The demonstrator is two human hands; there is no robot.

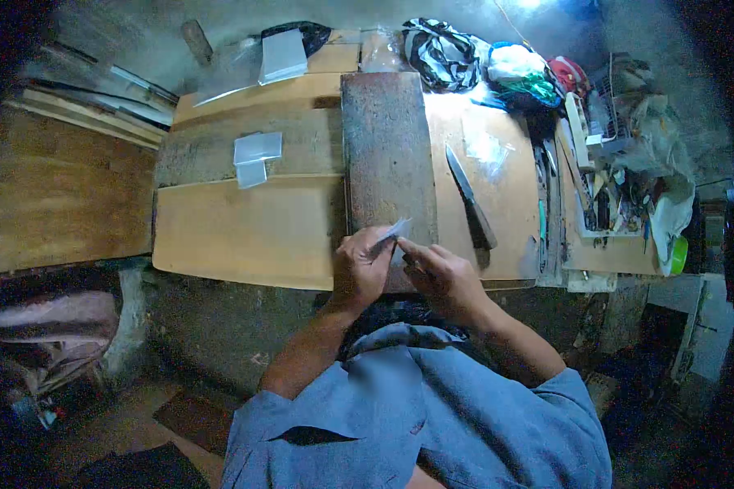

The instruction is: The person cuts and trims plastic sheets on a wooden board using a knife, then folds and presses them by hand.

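Observation:
My left hand (pixel 360 267) is closed on a thin, pale, see-through sheet (pixel 398 229), which looks like plastic and fans out slightly at its top edge. My right hand (pixel 443 277) meets it from the other side, its fingers bent and pinching at the sheet's lower edge. Both hands are over the near end of a dark, worn wooden board (pixel 387 147). To the right of the board lies a large knife (pixel 469 196), its blade pointing away from me and its handle towards me.
Small pale sheets (pixel 257 155) lie on the tabletop (pixel 245 224) at left, and a larger stack (pixel 284 57) sits at the back. Black-and-white striped bags (pixel 444 57) crowd the far edge. A white basket (pixel 616 216) of tools stands at right.

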